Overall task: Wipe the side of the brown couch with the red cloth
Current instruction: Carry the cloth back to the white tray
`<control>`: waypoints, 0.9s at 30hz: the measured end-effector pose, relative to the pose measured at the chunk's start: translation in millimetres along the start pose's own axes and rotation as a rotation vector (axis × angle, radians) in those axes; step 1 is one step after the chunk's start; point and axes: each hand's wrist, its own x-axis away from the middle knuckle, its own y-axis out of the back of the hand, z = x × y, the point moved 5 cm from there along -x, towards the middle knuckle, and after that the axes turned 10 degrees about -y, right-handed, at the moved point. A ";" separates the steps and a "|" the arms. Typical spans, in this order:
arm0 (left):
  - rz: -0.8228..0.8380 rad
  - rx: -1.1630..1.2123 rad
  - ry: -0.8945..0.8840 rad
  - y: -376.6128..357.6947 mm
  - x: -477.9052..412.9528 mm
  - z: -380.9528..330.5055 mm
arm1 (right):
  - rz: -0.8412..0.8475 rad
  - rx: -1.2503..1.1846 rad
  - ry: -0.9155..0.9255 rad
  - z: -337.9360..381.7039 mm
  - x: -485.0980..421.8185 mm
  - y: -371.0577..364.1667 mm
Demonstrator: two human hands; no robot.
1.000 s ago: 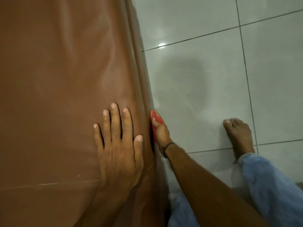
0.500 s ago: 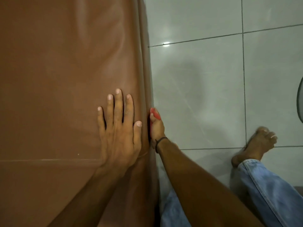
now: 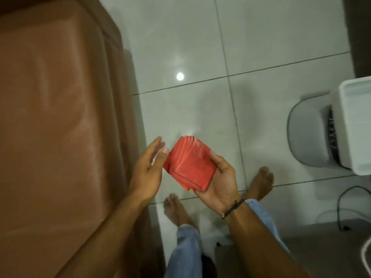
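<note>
The brown couch [image 3: 60, 117] fills the left half of the view, its side face dropping to the floor along its right edge. A folded red cloth [image 3: 189, 164] lies in my right hand [image 3: 218, 179], palm up, thumb pressing on its right edge, held in the air over the tiles and clear of the couch. My left hand [image 3: 148, 169] is beside the cloth's left edge with fingers spread; its thumb tip touches or nearly touches the cloth. Neither hand is on the couch.
Glossy grey floor tiles [image 3: 200, 57] lie to the right of the couch. My bare feet [image 3: 176, 211] and blue jeans are below the hands. A white and grey appliance [image 3: 325, 133] stands at the right, with a dark cable [image 3: 345, 209] on the floor near it.
My left hand has lifted off the couch top. My right hand has pulled the red cloth away from the couch's side and turned palm up in front of me. The view has risen and shifted right.
</note>
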 end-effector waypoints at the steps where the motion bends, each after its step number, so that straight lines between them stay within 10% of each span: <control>1: 0.060 0.097 0.051 -25.6 -8.9 -14.3 | 0.012 -0.024 0.010 18.8 9.4 10.4; 13: 0.692 -0.201 -0.046 -327.0 -76.3 -166.0 | -0.236 -0.304 0.288 238.8 113.4 166.9; 27: 0.781 -0.957 -0.350 -596.4 -135.3 -223.2 | -0.608 -0.435 0.285 373.8 110.7 311.1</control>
